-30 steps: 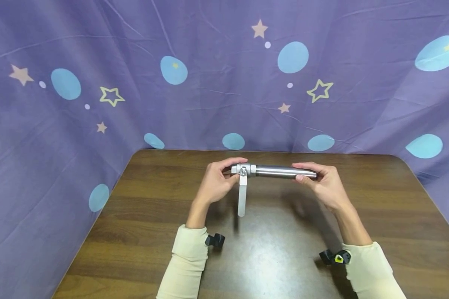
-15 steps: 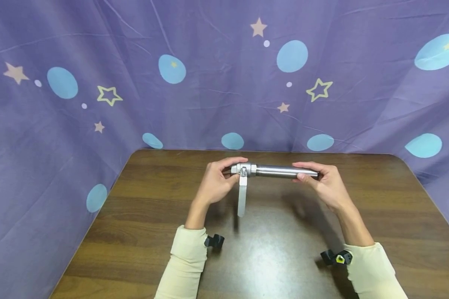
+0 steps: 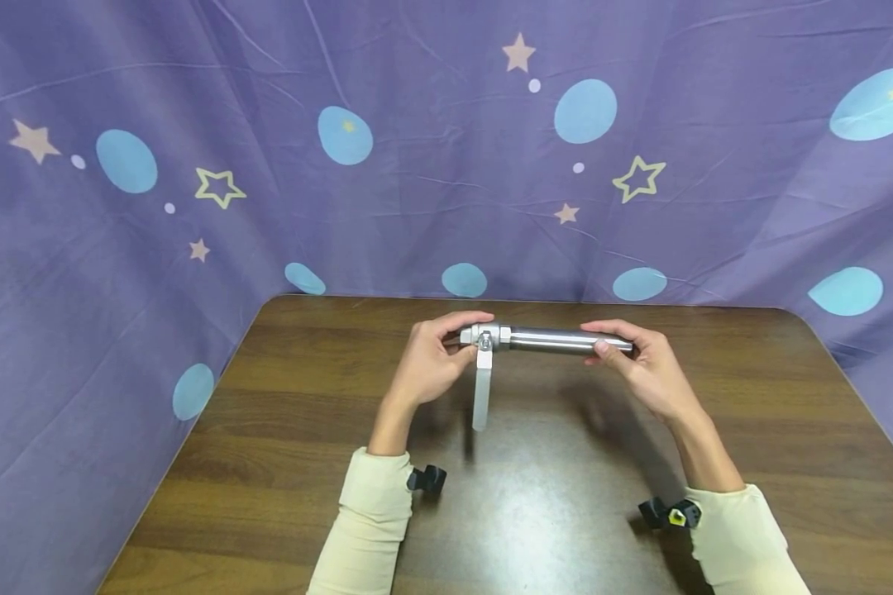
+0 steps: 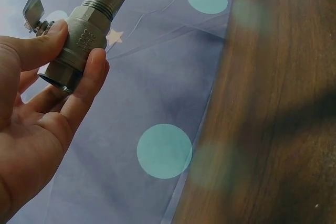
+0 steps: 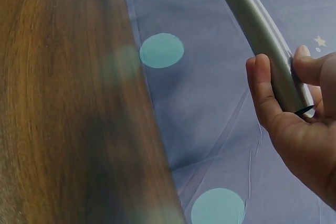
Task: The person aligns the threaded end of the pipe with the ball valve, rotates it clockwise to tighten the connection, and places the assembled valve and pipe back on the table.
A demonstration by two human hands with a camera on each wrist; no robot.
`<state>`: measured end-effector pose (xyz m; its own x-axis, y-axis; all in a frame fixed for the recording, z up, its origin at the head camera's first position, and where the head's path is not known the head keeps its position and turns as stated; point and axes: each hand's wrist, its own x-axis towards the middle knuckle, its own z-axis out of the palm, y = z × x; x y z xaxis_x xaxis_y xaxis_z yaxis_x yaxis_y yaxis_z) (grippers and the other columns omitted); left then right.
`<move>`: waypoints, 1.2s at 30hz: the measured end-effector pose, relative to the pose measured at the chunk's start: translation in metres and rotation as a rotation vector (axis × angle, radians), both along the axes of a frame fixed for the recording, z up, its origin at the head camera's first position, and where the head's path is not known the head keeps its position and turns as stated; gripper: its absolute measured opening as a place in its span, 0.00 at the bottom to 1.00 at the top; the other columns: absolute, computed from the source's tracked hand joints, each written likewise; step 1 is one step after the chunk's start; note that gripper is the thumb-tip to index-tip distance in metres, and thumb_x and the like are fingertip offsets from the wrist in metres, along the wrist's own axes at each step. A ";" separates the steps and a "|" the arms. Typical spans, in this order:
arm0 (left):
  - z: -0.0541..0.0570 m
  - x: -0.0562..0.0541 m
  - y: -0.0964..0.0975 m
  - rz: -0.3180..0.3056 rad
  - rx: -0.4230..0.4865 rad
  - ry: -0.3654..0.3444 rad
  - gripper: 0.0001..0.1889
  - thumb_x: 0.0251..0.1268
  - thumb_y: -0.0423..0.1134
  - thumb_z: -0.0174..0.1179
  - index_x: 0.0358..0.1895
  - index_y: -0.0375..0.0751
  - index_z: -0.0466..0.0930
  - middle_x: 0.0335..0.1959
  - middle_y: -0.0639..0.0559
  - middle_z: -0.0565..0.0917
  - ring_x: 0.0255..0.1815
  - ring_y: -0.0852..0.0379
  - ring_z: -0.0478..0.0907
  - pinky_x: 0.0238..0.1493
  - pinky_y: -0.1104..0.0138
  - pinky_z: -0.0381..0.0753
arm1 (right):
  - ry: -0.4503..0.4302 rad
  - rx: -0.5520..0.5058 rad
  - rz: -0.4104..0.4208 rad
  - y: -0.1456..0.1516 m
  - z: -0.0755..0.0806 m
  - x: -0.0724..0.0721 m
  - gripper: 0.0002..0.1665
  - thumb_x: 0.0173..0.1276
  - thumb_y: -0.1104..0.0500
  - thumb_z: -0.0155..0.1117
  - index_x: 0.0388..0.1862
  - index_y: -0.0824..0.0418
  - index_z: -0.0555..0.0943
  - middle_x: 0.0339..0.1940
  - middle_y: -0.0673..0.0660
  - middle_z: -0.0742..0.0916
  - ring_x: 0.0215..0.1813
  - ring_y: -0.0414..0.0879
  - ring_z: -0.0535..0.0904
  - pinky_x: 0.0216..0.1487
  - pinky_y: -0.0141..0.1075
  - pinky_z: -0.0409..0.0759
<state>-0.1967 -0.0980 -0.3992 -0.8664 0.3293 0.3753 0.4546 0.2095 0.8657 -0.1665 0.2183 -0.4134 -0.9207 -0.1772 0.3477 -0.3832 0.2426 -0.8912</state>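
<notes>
Above the table, my left hand [image 3: 430, 364] grips the body of a steel ball valve [image 3: 495, 335], thumb on the near side and fingers behind. The valve's flat lever handle [image 3: 482, 397] points toward me. A shiny metal pipe [image 3: 546, 340] runs rightward from the valve; in the left wrist view a few threads [image 4: 98, 4] show where it enters the valve's hex end. Around the pipe's free right end, my right hand [image 3: 655, 372] holds on with thumb in front and fingers behind. The open pipe end [image 5: 304, 109] shows in the right wrist view.
A brown wooden table [image 3: 283, 496] lies beneath the hands. A purple curtain [image 3: 432, 223] with stars and blue dots stands along its back and sides. Black wrist devices [image 3: 670, 513] sit on both sleeves.
My right thumb has slid slightly to the right along the pipe. The left hand and the valve stay almost still.
</notes>
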 end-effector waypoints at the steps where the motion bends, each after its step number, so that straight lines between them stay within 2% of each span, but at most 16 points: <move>1: 0.000 0.000 0.000 0.001 0.000 0.001 0.26 0.59 0.16 0.62 0.61 0.35 0.87 0.56 0.39 0.91 0.45 0.58 0.85 0.51 0.59 0.94 | 0.008 0.006 0.000 0.000 0.000 0.000 0.16 0.79 0.70 0.59 0.61 0.74 0.83 0.42 0.36 0.91 0.38 0.35 0.90 0.45 0.23 0.88; 5: 0.001 0.001 0.000 0.003 0.007 0.008 0.26 0.58 0.16 0.62 0.61 0.34 0.87 0.56 0.38 0.91 0.44 0.58 0.84 0.47 0.70 0.92 | 0.040 0.015 0.011 0.000 -0.001 -0.001 0.16 0.79 0.71 0.59 0.61 0.75 0.82 0.42 0.37 0.91 0.38 0.36 0.91 0.44 0.23 0.88; 7: 0.002 0.001 0.000 0.004 0.008 0.013 0.26 0.58 0.16 0.62 0.61 0.34 0.87 0.56 0.38 0.91 0.44 0.58 0.84 0.46 0.72 0.91 | 0.048 0.002 0.027 -0.001 -0.001 -0.001 0.17 0.79 0.72 0.58 0.63 0.76 0.80 0.44 0.39 0.91 0.38 0.38 0.91 0.45 0.24 0.89; 13: 0.004 0.001 0.000 0.027 -0.007 0.029 0.26 0.58 0.16 0.64 0.61 0.34 0.87 0.55 0.39 0.91 0.45 0.56 0.84 0.47 0.69 0.92 | 0.048 -0.043 0.074 -0.003 -0.002 0.001 0.30 0.73 0.77 0.62 0.72 0.76 0.69 0.59 0.46 0.83 0.41 0.38 0.90 0.47 0.28 0.92; 15: 0.005 0.001 0.000 0.033 -0.008 0.028 0.26 0.58 0.16 0.64 0.60 0.35 0.88 0.55 0.39 0.91 0.44 0.56 0.84 0.47 0.64 0.93 | 0.040 -0.060 0.086 -0.004 -0.003 0.002 0.32 0.70 0.79 0.62 0.71 0.76 0.66 0.60 0.49 0.81 0.42 0.38 0.90 0.48 0.29 0.92; 21: 0.008 0.002 -0.001 0.028 -0.006 0.030 0.26 0.58 0.16 0.64 0.61 0.34 0.87 0.56 0.38 0.91 0.46 0.53 0.86 0.51 0.54 0.94 | 0.029 -0.035 0.079 -0.005 -0.005 0.001 0.26 0.69 0.82 0.60 0.65 0.77 0.68 0.50 0.50 0.83 0.43 0.36 0.89 0.46 0.26 0.91; 29: 0.010 0.004 -0.001 0.022 -0.013 0.038 0.25 0.58 0.16 0.65 0.61 0.33 0.87 0.56 0.38 0.91 0.47 0.53 0.87 0.51 0.63 0.94 | 0.037 -0.025 0.047 -0.007 -0.009 -0.001 0.23 0.68 0.82 0.62 0.61 0.75 0.74 0.45 0.47 0.86 0.41 0.34 0.89 0.41 0.25 0.89; 36: 0.012 0.005 -0.001 0.015 -0.006 0.027 0.25 0.59 0.16 0.65 0.60 0.33 0.87 0.56 0.38 0.90 0.48 0.50 0.87 0.52 0.61 0.94 | 0.037 -0.042 0.036 -0.008 -0.010 -0.002 0.23 0.67 0.83 0.62 0.60 0.76 0.75 0.45 0.45 0.86 0.40 0.34 0.89 0.40 0.25 0.89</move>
<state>-0.1916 -0.0989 -0.3876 -0.8610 0.3185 0.3966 0.4744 0.2217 0.8519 -0.1687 0.2108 -0.4233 -0.9003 -0.1945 0.3894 -0.4241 0.1904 -0.8854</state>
